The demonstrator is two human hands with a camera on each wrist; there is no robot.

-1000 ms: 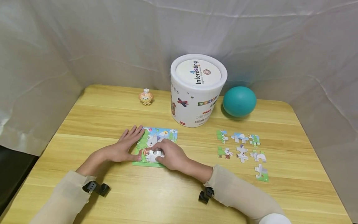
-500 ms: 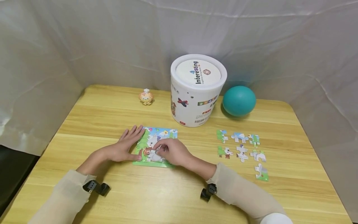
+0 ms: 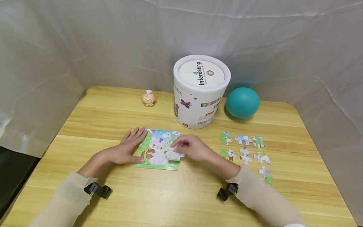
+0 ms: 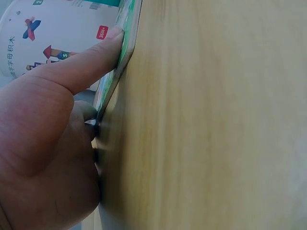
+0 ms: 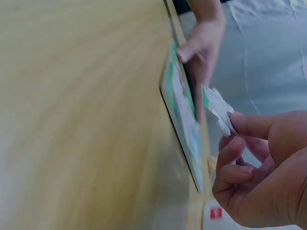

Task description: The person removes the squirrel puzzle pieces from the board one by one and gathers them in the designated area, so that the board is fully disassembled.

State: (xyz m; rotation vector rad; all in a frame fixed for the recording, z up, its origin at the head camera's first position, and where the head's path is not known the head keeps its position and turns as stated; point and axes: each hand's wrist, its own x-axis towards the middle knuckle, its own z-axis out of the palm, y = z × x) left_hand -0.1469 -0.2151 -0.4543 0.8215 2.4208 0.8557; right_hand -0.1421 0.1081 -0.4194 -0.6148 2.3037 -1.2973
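Looks like a makeshift recording corner set up for children's play: pale wooden table (image 3: 119, 116) closed in on three sides by hung white sheeting (image 3: 85, 41), with a toy-block tub (image 3: 201, 94), teal ball (image 3: 242, 102) and small figurine (image 3: 148, 98) at the back.

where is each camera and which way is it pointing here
Head: worn on the head, looking forward and down at the table; both forearms and hands show.
Left wrist: along the left hand resting on the puzzle board.
Right wrist: past the right hand pinching a puzzle piece.
Shared: both wrist views show the board.
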